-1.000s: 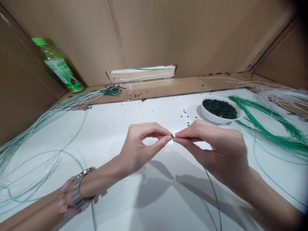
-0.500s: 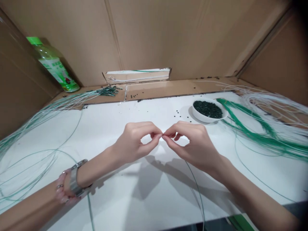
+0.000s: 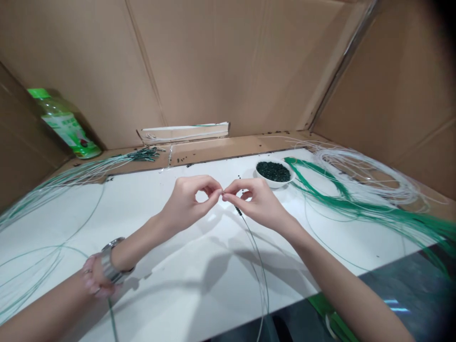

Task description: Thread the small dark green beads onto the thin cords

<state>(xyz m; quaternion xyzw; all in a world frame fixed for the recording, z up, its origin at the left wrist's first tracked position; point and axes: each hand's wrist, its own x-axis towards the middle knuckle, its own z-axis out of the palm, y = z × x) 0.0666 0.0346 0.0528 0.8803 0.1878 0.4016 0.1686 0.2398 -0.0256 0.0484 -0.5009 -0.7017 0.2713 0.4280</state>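
Observation:
My left hand (image 3: 188, 202) and my right hand (image 3: 261, 203) meet fingertip to fingertip above the white board, each with thumb and forefinger pinched. A thin green cord (image 3: 262, 261) runs down from my right fingertips past the board's front edge. A short row of dark beads (image 3: 238, 211) is threaded on it just below those fingers. What my left fingertips pinch is too small to make out. Behind my right hand stands a white bowl (image 3: 276, 184) full of small dark green beads (image 3: 273, 171).
Green cords (image 3: 322, 175) and coiled white cords (image 3: 374, 178) lie at the right. A bundle of cords with beaded ends (image 3: 146, 153) stretches along the left. A green-capped bottle (image 3: 69, 130) leans in the back left corner. Cardboard walls (image 3: 213, 61) enclose the board.
The camera view has shifted, so the surroundings sit lower and mostly further left. Both hands stay pinched together; the row of beads below my right fingers now shows.

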